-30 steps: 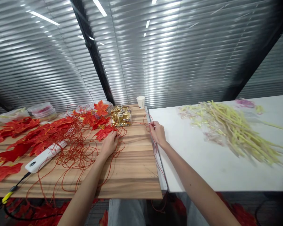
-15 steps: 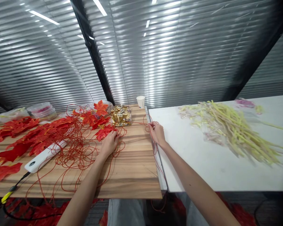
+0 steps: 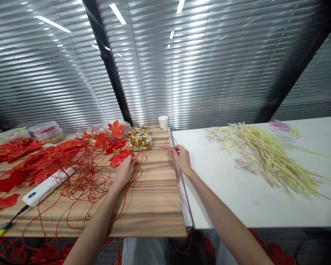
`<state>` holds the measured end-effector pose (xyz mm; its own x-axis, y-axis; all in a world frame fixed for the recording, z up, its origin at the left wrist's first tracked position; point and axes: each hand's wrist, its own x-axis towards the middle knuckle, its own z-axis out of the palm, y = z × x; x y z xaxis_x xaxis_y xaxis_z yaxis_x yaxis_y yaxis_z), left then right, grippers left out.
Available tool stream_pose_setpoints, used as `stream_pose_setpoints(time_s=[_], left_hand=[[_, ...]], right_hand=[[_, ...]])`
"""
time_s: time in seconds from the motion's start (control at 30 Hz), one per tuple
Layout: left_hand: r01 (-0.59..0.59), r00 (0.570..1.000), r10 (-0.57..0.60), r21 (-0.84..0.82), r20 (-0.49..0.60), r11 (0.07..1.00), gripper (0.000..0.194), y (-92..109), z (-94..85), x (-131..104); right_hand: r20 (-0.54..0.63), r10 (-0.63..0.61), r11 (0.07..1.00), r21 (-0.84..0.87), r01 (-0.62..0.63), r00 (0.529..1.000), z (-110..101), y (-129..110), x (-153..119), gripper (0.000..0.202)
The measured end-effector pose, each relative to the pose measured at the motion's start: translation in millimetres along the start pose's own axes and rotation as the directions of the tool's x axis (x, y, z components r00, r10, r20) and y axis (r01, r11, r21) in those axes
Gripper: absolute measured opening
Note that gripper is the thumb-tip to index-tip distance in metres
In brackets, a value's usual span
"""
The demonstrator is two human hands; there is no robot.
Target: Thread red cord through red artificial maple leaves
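A tangled heap of red cord (image 3: 85, 173) covers the left part of the wooden table. My left hand (image 3: 125, 170) is closed on a strand of this cord, just right of the heap and in front of a red maple leaf (image 3: 120, 157). Over the gap between the two tables, my right hand (image 3: 181, 157) pinches the cord between thumb and fingertips. Loops of cord hang around the right hand, and one strand runs down along the gap. A gold foil packet (image 3: 140, 138) lies beyond the left hand.
More artificial red leaves (image 3: 44, 162) and a white corded device (image 3: 48, 186) lie left. A paper cup (image 3: 163, 122) stands at the back. Yellow-green strips (image 3: 264, 154) are piled on the white table (image 3: 223, 206). Plastic tubs (image 3: 45, 131) sit far left.
The whole view has shifted slightly, with things sitting a little lower and farther left. Both hands keep their closed grip on the cord at nearly the same places.
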<state>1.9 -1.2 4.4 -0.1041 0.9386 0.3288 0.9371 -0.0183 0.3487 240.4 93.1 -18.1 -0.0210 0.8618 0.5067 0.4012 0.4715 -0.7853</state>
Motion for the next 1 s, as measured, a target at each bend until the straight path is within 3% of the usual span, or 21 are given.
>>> stream_pose_setpoints(time_s=[0.37, 0.53, 0.73, 0.87, 1.0], left_hand=[[0.018, 0.999, -0.014, 0.126, -0.035, 0.992, 0.016, -2.8, -1.9, -1.1], [-0.135, 0.988, 0.148, 0.226, -0.041, 0.965, 0.022, -5.4, 0.2, -1.1], [-0.316, 0.943, 0.332, 0.223, -0.035, 0.922, 0.035, -6.6, -0.1, -0.5], [-0.285, 0.956, 0.294, 0.330, 0.024, 0.900, 0.030, -4.8, -3.6, -1.1], [-0.218, 0.975, 0.218, 0.369, 0.044, 0.904, 0.026, -4.3, -6.5, -1.4]], right_hand=[[-0.184, 0.060, 0.987, 0.158, -0.031, 0.981, -6.4, 3.9, 6.6, 0.024], [-0.179, 0.076, 0.987, 0.157, -0.048, 0.981, -5.8, 6.2, 7.5, 0.026], [-0.264, 0.127, 0.977, 0.200, -0.075, 0.956, -12.2, 6.7, 11.4, 0.026], [-0.287, 0.227, 0.943, 0.305, -0.136, 0.931, -16.0, 4.4, 14.2, 0.025], [-0.192, 0.353, 0.821, 0.533, -0.205, 0.916, -17.5, 1.6, 15.6, 0.028]])
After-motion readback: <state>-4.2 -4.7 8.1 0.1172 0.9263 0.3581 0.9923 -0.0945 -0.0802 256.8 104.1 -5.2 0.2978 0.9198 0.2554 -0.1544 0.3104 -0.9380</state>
